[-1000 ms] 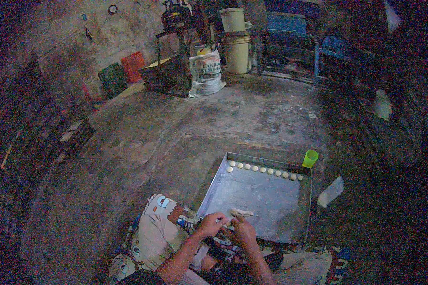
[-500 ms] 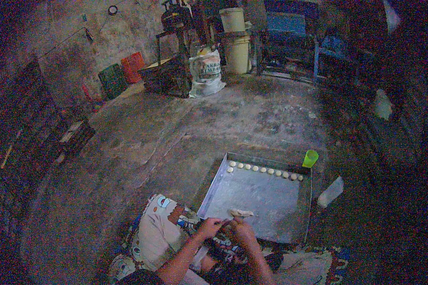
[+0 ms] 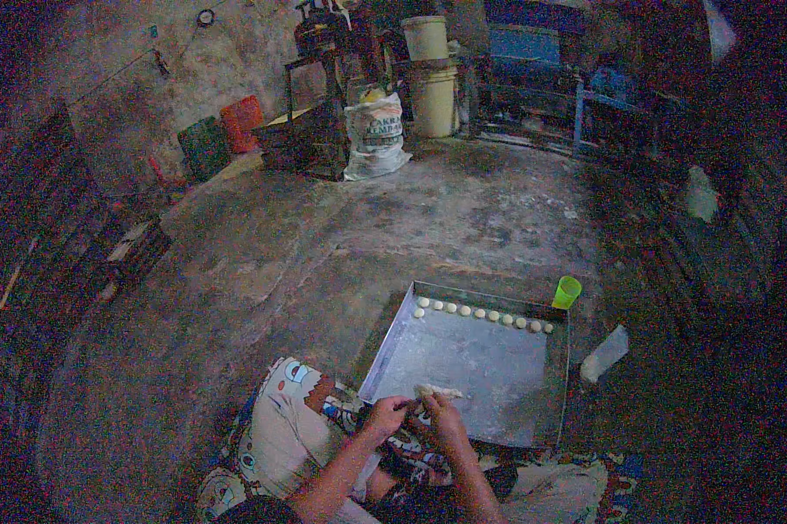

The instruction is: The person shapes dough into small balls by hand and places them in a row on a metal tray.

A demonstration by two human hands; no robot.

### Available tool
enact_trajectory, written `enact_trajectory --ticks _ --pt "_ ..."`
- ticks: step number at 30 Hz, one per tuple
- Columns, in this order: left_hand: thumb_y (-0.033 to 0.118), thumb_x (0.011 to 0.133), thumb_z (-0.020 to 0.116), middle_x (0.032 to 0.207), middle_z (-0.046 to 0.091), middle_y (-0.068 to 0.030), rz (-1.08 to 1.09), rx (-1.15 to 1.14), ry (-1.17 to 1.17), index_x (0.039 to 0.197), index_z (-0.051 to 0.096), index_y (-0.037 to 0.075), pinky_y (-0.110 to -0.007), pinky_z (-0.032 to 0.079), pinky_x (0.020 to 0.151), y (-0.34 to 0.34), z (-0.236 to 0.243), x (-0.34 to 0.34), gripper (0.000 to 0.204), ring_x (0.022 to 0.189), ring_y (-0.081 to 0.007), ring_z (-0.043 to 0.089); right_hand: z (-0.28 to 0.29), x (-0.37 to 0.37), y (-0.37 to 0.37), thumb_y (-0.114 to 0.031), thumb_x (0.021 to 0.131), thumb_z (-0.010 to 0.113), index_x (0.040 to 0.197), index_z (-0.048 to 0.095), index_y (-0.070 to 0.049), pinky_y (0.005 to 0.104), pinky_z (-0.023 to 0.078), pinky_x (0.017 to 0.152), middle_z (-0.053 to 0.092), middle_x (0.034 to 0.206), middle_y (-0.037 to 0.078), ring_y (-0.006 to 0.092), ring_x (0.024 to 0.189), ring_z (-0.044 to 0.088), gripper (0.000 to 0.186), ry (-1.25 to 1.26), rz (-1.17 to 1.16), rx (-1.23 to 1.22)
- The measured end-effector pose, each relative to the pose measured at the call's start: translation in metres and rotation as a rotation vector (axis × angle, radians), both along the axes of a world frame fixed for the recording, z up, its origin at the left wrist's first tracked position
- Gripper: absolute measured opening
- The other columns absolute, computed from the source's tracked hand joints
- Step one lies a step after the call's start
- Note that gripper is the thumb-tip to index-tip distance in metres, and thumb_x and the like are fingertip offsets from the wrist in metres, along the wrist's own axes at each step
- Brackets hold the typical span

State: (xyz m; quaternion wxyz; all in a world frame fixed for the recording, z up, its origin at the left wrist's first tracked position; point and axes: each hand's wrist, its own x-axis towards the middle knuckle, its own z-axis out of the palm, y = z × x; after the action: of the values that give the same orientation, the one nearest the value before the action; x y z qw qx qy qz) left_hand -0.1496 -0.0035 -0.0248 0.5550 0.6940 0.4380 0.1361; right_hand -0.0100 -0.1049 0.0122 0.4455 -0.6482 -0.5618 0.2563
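A large square metal tray (image 3: 481, 367) lies on the floor before me. Small round dough balls (image 3: 493, 316) stand in a row along its far edge, with one more in front at the left end. At the tray's near side is an elongated pale lump of dough (image 3: 450, 393). My right hand (image 3: 444, 419) is closed at this dough, its fingers overlapping the lump's left part. Just left of it, my left hand (image 3: 388, 416) is closed, with fingertips pinched close to the right hand. What the left fingers hold is too dark to make out.
A bright green cup (image 3: 567, 293) stands by the tray's far right corner. A whitish packet (image 3: 604, 354) lies right of the tray. Farther back are a white sack (image 3: 376, 135), stacked cream buckets (image 3: 433, 96) and a dark metal stand (image 3: 315, 113). Patterned cloth (image 3: 293, 410) covers my legs.
My right hand has moved slightly forward onto the dough lump, which lay just beyond its fingers before. My left hand stays nearly in place. The whole view has shifted slightly.
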Motion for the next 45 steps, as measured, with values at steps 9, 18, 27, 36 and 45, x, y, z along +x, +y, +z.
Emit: enact_trajectory --ticks 9,18,27,36,45 --pt "0.012 0.089 0.05 0.091 0.065 -0.0035 0.112 -0.213 -0.313 0.105 0.063 0.002 -0.031 0.05 0.07 0.007 -0.1 -0.008 0.023 0.081 -0.0138 0.06 -0.032 0.004 0.004 -0.026 0.073 0.07 0.108 0.061 -0.011 0.0424 0.05 0.074 0.064 0.096 0.014 0.0362 0.084 0.062 0.039 -0.122 -0.134 -0.19" --pt "0.007 0.084 0.052 0.098 0.067 -0.0038 -0.101 -0.184 -0.058 0.11 0.063 0.004 -0.03 0.049 0.079 0.009 -0.076 0.002 0.028 0.086 -0.0153 0.062 -0.029 0.006 -0.001 -0.015 0.074 0.066 0.118 0.057 -0.013 0.0418 0.05 0.076 0.063 0.097 0.013 0.034 0.088 0.061 0.044 -0.179 -0.176 -0.081" --pt "0.005 0.08 0.057 0.097 0.067 -0.0093 -0.077 0.293 -0.249 0.105 0.064 0.001 -0.031 0.047 0.083 0.008 -0.076 -0.018 0.026 0.089 -0.0153 0.061 0.033 -0.025 -0.009 -0.013 0.08 0.067 0.116 0.058 -0.009 0.0372 0.05 0.077 0.062 0.105 0.014 0.0271 0.088 0.062 0.037 0.066 -0.187 -0.099" --pt "0.025 0.088 0.058 0.097 0.068 -0.01 -0.001 0.152 -0.062 0.103 0.066 0.002 -0.029 0.047 0.081 -0.01 -0.048 0.0 0.029 0.088 -0.0172 0.062 -0.011 -0.023 -0.021 -0.013 0.076 0.072 0.091 0.067 -0.005 0.0328 0.049 0.064 0.062 0.085 0.01 0.0245 0.075 0.062 0.018 0.062 -0.332 0.138" --pt "0.01 0.09 0.048 0.109 0.064 -0.0044 -0.256 -0.145 -0.252 0.117 0.06 0.004 -0.028 0.042 0.091 -0.012 -0.084 0.008 0.03 0.1 -0.0138 0.057 0.003 -0.028 -0.027 -0.007 0.074 0.069 0.076 0.058 -0.001 0.0325 0.048 0.06 0.059 0.073 0.009 0.0239 0.064 0.06 0.013 0.031 -0.345 0.103"
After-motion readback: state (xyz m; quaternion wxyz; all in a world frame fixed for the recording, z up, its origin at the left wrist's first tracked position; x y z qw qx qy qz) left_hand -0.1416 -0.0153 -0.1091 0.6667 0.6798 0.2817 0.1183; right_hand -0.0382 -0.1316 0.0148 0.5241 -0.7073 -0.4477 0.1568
